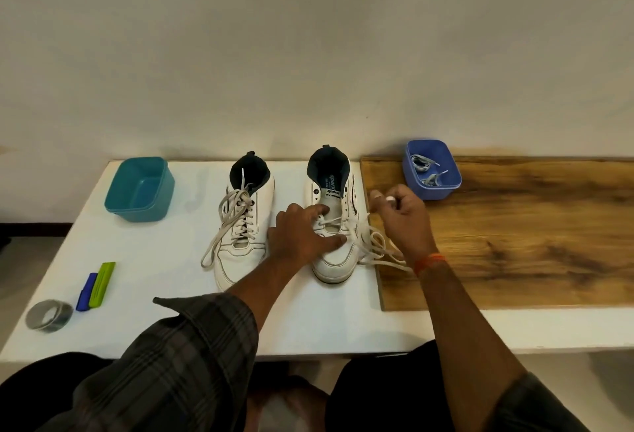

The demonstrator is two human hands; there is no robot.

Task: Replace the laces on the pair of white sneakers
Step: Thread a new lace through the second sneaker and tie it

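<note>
Two white sneakers stand side by side on the white table point(144, 260), toes toward me. The left sneaker point(242, 225) is fully laced, its lace ends trailing loose on the table. The right sneaker point(334, 222) is mostly unlaced, and its white lace point(375, 248) lies in loops at its right side. My left hand point(302, 232) presses on the right sneaker's forefoot with fingers spread. My right hand point(403, 215) is raised just right of that sneaker and pinches the lace between its fingertips. A blue tub point(432, 169) at the back right holds grey laces point(427, 170).
A teal tub point(139, 189) stands at the back left. Near the front left lie a roll of grey tape point(49, 315), a blue marker point(85, 292) and a green clip-like object point(102, 284). A wooden board point(514, 225) covers the table's right part.
</note>
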